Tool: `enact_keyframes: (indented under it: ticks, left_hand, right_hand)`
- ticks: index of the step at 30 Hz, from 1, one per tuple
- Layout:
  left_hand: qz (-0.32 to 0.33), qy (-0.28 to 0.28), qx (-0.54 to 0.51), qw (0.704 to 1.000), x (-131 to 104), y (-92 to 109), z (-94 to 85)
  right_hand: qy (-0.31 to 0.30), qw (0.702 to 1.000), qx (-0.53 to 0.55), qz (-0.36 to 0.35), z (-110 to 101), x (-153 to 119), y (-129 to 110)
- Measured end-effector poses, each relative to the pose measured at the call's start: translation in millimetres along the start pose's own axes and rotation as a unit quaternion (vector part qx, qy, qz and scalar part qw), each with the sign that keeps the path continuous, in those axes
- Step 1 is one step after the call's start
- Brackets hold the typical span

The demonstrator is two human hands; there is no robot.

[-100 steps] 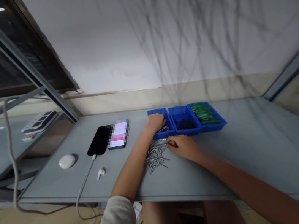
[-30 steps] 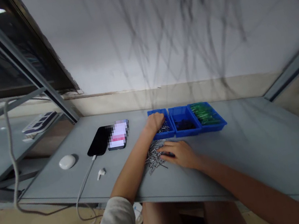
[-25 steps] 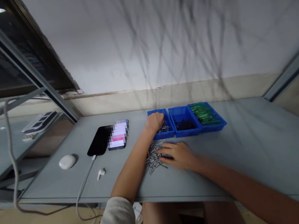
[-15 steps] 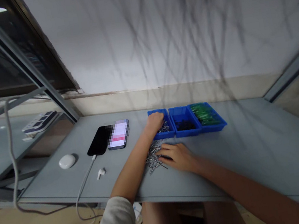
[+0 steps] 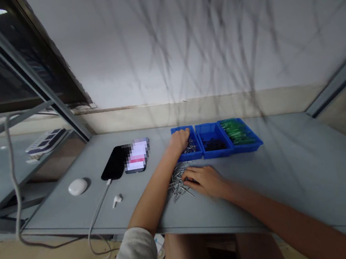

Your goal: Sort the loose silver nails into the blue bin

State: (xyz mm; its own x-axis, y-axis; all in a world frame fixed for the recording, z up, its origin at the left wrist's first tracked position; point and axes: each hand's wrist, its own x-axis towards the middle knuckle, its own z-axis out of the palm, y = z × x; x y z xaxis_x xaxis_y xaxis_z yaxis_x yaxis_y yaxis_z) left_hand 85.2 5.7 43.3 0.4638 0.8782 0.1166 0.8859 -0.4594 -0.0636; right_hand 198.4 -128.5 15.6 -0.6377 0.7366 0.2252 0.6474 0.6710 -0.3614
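My left hand (image 5: 180, 140) reaches into the left blue bin (image 5: 182, 128), where short thin metal rods (image 5: 190, 146) lie. Its fingers are curled, and their tips are hidden, so what they hold cannot be made out. On the table in front of that bin is a loose pile of similar metal rods (image 5: 178, 186). My right hand (image 5: 207, 180) rests at the right side of this pile with bent fingers. Thumb and forefinger come close together over the rods; anything pinched between them is too small to tell. My left forearm crosses just left of the pile.
A middle blue bin (image 5: 206, 129) holds small dark pieces, and the right blue bin (image 5: 252, 147) green clear pieces. To the left lie a black phone (image 5: 111, 163) on a cable, a lit phone (image 5: 137, 156), a white earbud (image 5: 117, 200) and its case (image 5: 78, 187). A wall stands behind.
Both hands stay almost where they were; the fingers of my right hand shift slightly at the pile. The bins and phones have not moved.
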Motion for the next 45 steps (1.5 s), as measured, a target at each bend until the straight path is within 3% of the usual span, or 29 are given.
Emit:
enact_keyframes:
  ticks: [8,12,16,18,22,29,33,38,45]
  left_hand:
    - [0.0,-0.021,0.003,1.0,-0.6,1.6,-5.5]
    - [-0.001,-0.018,0.003,1.0,1.4,0.6,-2.3]
    - [0.002,-0.009,0.01,1.0,4.3,-1.7,4.9]
    - [0.0,-0.006,0.011,1.0,4.8,-2.3,6.7]
    - [-0.001,-0.002,0.004,1.0,3.5,-1.6,5.1]
    - [-0.002,-0.009,-0.002,1.0,2.6,-1.6,2.9]
    - [0.004,0.001,-0.005,1.0,3.0,-2.7,3.2]
    - [-0.003,0.003,-0.009,1.0,2.1,-2.3,0.5]
    - [-0.001,0.008,-0.012,1.0,1.3,-2.4,-0.3]
  right_hand:
    - [0.018,0.999,0.05,0.012,-4.5,-0.9,-3.0]
    - [0.085,0.987,0.135,0.023,-8.8,0.0,-0.2]
    - [0.17,0.95,0.255,0.061,-14.5,2.9,9.6]
    - [0.188,0.917,0.332,0.114,-19.6,4.5,15.1]
    - [0.251,0.817,0.491,0.171,-34.0,7.3,25.4]
    - [0.337,0.647,0.631,0.264,-51.2,10.7,43.2]
    - [0.348,0.6,0.662,0.283,-56.3,10.5,43.6]
    - [0.354,0.609,0.652,0.281,-56.6,10.0,40.7]
    - [0.37,0.734,0.525,0.22,-44.8,9.0,38.6]
